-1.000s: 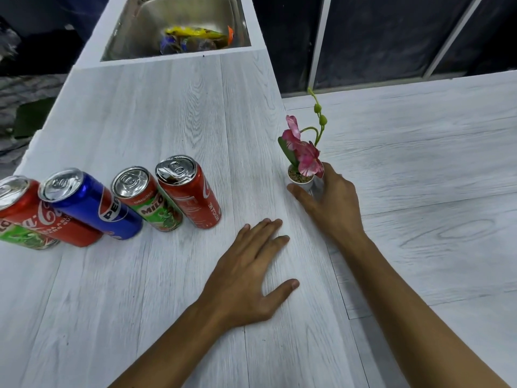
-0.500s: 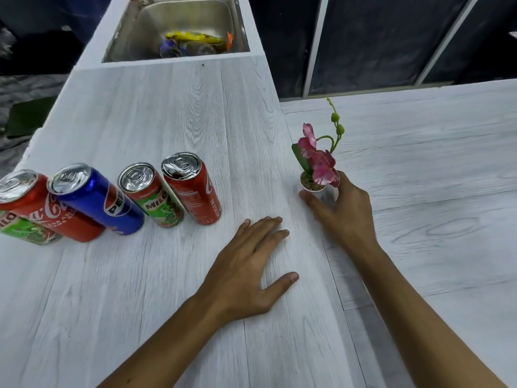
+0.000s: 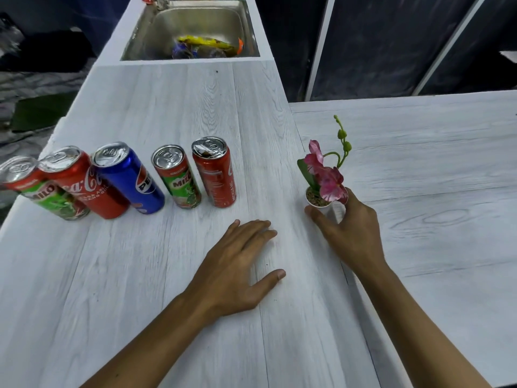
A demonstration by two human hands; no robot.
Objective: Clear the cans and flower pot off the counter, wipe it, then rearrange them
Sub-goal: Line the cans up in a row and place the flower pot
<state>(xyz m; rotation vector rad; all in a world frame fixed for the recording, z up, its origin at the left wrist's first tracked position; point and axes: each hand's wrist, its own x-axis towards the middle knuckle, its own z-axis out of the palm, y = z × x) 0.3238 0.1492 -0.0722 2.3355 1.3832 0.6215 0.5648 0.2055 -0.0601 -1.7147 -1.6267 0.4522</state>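
White wood-grain laminate counter (image 3: 173,289), L-shaped, running away toward a stainless steel sink (image 3: 193,26) holding crumpled yellow and blue wrappers (image 3: 205,46); dark panelled wall with pale uprights behind the right-hand wing.

Well to the left of the grip, near the counter's left edge, a row of five tall aluminium cans standing upright: green-and-red Milo can (image 3: 47,191), red Coca-Cola can (image 3: 84,183) touching it, blue Pepsi can (image 3: 128,177) just beside, then a gap, second green Milo can (image 3: 176,177), second red Coca-Cola can (image 3: 214,172).

Nearer the grip, to its left: left hand (image 3: 237,264), palm down, fingers spread flat on the counter, holding nothing.

At the grip itself: right hand (image 3: 349,231), thumb and fingers wrapped round a small white flower pot (image 3: 321,204), upright, sitting by the seam between the two counter wings. Rising above the hand: pink artificial orchid blooms, one green leaf, curved green stem with buds.
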